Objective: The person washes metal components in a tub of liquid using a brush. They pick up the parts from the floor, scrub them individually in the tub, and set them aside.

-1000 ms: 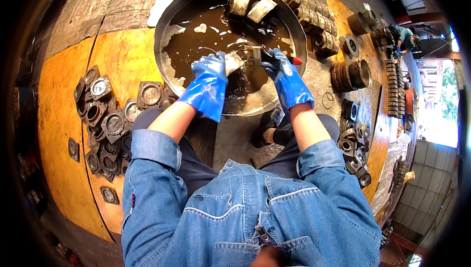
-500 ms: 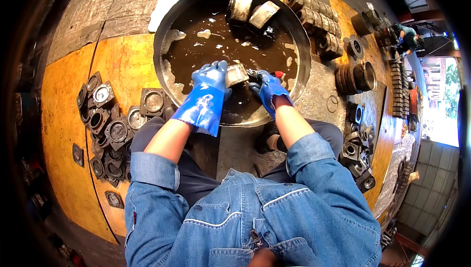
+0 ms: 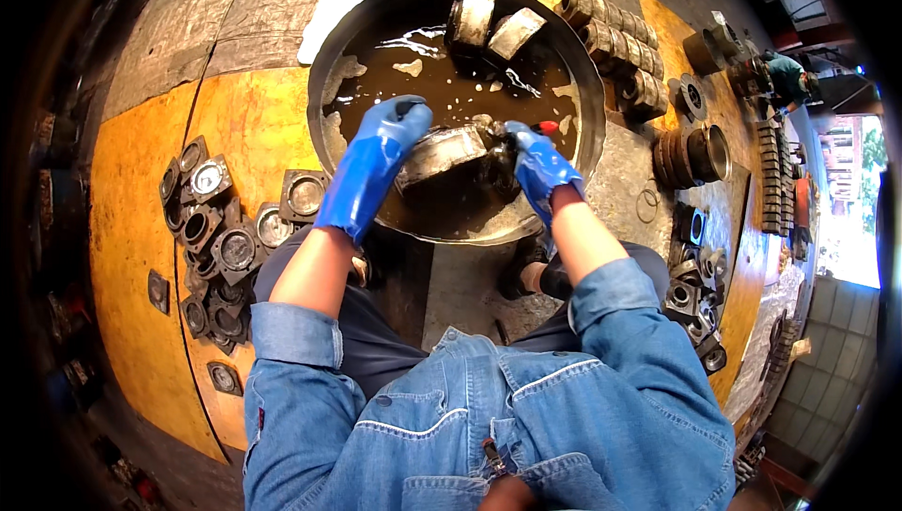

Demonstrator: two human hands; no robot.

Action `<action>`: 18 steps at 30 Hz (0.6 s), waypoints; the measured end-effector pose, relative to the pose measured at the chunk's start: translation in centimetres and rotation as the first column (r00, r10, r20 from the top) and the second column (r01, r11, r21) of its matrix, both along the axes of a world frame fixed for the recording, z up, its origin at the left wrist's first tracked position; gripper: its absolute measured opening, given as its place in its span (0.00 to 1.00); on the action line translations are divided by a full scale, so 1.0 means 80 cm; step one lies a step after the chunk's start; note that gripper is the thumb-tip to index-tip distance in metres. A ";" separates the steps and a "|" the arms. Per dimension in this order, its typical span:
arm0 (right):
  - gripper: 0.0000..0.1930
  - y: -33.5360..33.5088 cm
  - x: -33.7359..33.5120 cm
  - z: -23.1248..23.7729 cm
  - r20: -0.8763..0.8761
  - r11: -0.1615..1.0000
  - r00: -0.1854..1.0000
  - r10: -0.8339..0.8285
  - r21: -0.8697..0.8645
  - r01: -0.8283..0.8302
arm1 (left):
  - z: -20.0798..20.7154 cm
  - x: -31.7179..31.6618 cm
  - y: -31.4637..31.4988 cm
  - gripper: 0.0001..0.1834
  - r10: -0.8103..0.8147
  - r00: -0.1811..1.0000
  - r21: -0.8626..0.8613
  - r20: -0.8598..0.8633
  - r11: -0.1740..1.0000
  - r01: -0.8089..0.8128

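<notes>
A round dark pan (image 3: 590, 98) of murky brown liquid stands in front of me. Within it, a heavy metal block (image 3: 443, 152) with a pale, flat top face sits tilted, its lower part dark and wet. My left hand (image 3: 395, 124), in a long blue rubber glove, is curled closed above the block's left end; a dark bit shows at its fingers, too small to name. At the block's right end, my gloved right hand (image 3: 542, 162) is closed around a tool with a red end (image 3: 547, 127); the tool's working end is hidden among dark, wet surfaces.
Two similar blocks (image 3: 515, 34) rest at the pan's far side. Rows of metal parts (image 3: 620, 51) stand beyond its right rim, with wide rings (image 3: 693, 152) nearer. Piled square flanged parts (image 3: 233, 250) lie left on yellow boards. Another person (image 3: 787, 79) works at far right.
The metal block has turned and shows more of its pale face. My left hand has come up off it, and my right hand has shifted slightly right with the red-ended tool.
</notes>
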State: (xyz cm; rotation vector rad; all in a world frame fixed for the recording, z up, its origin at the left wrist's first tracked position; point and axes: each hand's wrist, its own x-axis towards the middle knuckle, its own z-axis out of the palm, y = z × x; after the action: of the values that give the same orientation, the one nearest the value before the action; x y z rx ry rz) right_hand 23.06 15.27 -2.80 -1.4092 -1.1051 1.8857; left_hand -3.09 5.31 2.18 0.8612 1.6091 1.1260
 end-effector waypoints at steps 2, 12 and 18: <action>0.10 0.022 0.006 0.002 -0.114 0.964 0.968 -0.224 -0.172 0.203 | -0.008 -0.006 0.003 0.28 0.031 0.988 -0.017 0.153 0.999 -0.028; 0.13 0.001 0.008 -0.028 0.020 0.997 1.000 0.024 -0.073 -0.023 | -0.027 -0.017 0.015 0.33 0.301 0.610 -0.243 0.733 0.954 -0.178; 0.23 0.001 -0.018 -0.065 0.496 0.980 0.859 0.129 -0.196 -0.034 | -0.030 -0.019 0.023 0.34 0.333 0.473 -0.284 0.816 0.943 -0.173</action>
State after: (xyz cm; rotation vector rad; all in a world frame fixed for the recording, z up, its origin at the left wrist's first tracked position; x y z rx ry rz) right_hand 21.63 15.32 -8.00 -2.0767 -1.2681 1.7490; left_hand -4.59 7.17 -0.20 -0.1376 0.9333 1.3060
